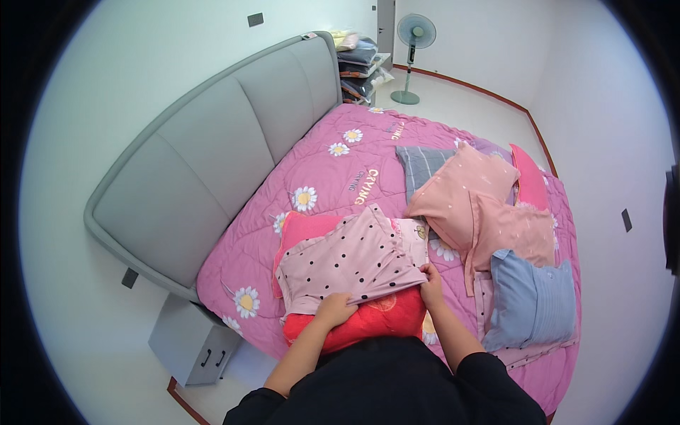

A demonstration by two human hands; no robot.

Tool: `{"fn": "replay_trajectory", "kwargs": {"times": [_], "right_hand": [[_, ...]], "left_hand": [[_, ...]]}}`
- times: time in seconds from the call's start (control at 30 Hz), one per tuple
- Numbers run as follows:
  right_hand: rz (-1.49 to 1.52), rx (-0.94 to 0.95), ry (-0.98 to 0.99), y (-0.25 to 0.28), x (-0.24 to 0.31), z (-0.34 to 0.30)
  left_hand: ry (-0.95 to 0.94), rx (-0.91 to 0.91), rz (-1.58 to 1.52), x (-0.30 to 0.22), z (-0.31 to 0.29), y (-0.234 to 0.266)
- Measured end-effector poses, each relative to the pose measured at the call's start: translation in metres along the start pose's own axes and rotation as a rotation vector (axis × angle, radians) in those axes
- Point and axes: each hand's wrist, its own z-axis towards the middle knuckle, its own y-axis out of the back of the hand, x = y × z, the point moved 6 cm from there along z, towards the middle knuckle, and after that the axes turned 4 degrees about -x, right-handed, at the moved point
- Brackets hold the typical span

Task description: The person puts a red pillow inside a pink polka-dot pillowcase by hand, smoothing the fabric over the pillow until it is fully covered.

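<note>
A light pink pillowcase (340, 258) with black dots lies across a red pillow (386, 315) on the bed's near side. My right hand (432, 287) is closed on the pillowcase's near right edge. At its near left edge, my left hand (336, 309) is closed on the same cloth, its fingertips partly hidden against the fabric. The red pillow shows below the cloth's edge, close to my body. Bright pink cloth (308, 228) and a pale printed piece (413, 234) stick out from under the dotted pillowcase.
A pink flowered quilt (326, 170) covers the bed. To the right lie a blue-grey pillow (533, 301), peach pillows (464, 180) and a grey striped one (421, 166). A grey headboard (205, 134), nightstand (188, 340), folded stacks (359, 53) and standing fan (416, 32) surround the bed.
</note>
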Motion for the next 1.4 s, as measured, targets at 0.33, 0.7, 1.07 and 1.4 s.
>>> {"fn": "replay_trajectory", "kwargs": {"times": [0.33,0.7,1.07,1.4], "right_hand": [[-0.265,0.377,0.412,-0.125,0.183,0.002],[-0.206,0.633,0.317,-0.156,0.179,-0.014],[-0.282,0.149,0.552,-0.071,0.144,-0.042],[-0.552,0.356,0.522,-0.093,0.143,-0.053]], "left_hand": [[-0.286,-0.466,0.016,-0.064,-0.005,0.098],[-0.100,-0.437,-0.457,-0.011,0.021,0.085],[0.008,-0.522,-0.504,-0.001,0.005,0.091],[-0.201,-0.578,-0.001,-0.062,0.003,0.115]]}}
